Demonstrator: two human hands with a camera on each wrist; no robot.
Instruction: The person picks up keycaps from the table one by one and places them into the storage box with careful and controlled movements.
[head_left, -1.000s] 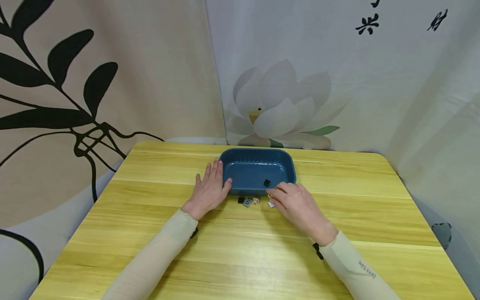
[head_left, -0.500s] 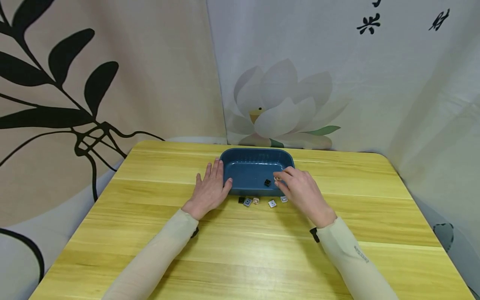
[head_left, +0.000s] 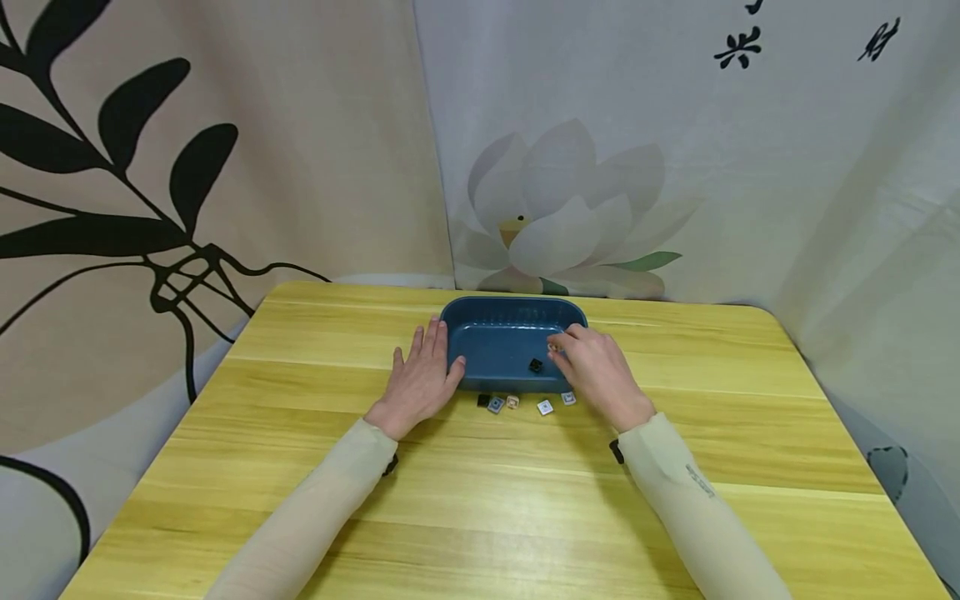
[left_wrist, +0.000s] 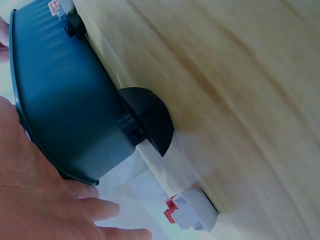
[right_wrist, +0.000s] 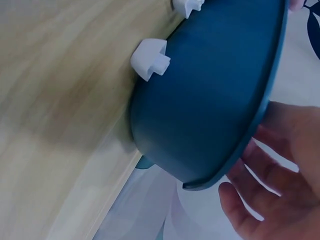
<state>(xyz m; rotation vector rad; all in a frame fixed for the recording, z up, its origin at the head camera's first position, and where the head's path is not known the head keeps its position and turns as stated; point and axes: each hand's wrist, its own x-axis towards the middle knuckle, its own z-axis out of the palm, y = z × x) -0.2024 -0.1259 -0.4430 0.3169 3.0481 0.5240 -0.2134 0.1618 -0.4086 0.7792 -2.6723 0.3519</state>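
A dark blue tray (head_left: 517,387) stands near the table's far edge. My left hand (head_left: 420,379) rests against its left rim with fingers straight. My right hand (head_left: 600,371) is over the tray's right side, pinching a small pale keycap (head_left: 552,347) between thumb and finger. A black keycap (head_left: 536,365) lies inside the tray. Along its front wall sit a black keycap (head_left: 483,401), a blue-grey one (head_left: 496,405), a peach one (head_left: 513,402) and two whitish keycaps (head_left: 545,407). In the right wrist view a white keycap (right_wrist: 150,59) shows its stem; the pinched keycap is hidden there.
The wooden table (head_left: 480,517) extends in front of the tray and to both sides. Behind it hangs a printed curtain (head_left: 337,167) with leaves and a lotus. A whitish keycap with a red part (left_wrist: 195,210) appears in the left wrist view.
My right hand has lifted from the tray's front edge to over its inside, carrying the pinched keycap, and now sits slightly farther in. The left hand has stayed put.
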